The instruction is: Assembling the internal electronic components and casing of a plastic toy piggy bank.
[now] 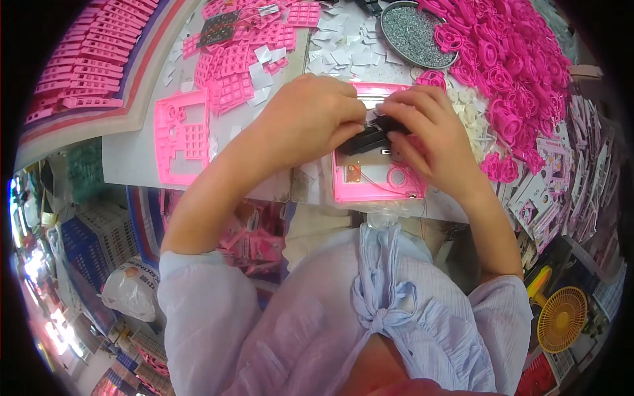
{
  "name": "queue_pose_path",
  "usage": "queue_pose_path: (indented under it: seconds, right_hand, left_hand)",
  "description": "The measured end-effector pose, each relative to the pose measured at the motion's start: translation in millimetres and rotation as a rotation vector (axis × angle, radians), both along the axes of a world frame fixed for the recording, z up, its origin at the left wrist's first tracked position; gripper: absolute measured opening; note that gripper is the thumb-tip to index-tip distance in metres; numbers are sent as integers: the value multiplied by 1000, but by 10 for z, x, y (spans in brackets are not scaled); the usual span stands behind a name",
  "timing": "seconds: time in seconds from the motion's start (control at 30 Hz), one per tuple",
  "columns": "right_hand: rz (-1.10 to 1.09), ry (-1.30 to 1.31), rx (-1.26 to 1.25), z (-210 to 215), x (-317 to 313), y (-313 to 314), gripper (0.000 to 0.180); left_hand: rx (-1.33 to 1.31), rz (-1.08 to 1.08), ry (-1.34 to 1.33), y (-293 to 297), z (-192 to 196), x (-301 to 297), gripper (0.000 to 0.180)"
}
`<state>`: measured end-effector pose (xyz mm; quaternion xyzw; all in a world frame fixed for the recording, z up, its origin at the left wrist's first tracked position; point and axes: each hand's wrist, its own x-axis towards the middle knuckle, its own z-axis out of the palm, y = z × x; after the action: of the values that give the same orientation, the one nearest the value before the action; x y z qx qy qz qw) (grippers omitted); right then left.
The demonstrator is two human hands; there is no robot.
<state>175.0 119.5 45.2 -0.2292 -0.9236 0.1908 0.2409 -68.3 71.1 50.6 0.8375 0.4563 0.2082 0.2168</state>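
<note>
In front of me a pink plastic housing lies at the table's near edge, with thin wires and a small copper-coloured piece inside. Over its middle is a black plastic part, partly covered by my fingers. My left hand is closed in a pinch at the part's upper left end. From the other side, my right hand curls its fingers and thumb around the part's right end. To the left, a second pink frame with a grid of square openings rests flat.
Pink keypad pieces and white paper slips spread behind my hands. A round tray of small metal pieces stands beyond. Bright pink ring-shaped parts are heaped at right, above printed cards. Stacked pink strips lie far left.
</note>
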Motion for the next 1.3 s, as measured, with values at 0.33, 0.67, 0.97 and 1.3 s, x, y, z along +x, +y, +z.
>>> queue_pose_path:
  seconds: [0.33,0.67,0.97,1.3]
  right_hand:
    - [84,-92,56,27,-22,-35,37]
    - [49,-153,58,99,-59,-118,39]
    - [-35,-154,-83,255,27,-192,63]
    - [-302,569,150,452,516,399,52]
  left_hand:
    - [52,169,-5,-273,-68,199,12]
    - [-452,344,-292,-11,-21,205,17]
    - [-481,267,-194,173,-19,171,23]
    - [39,357,104,1242,-90,321,24]
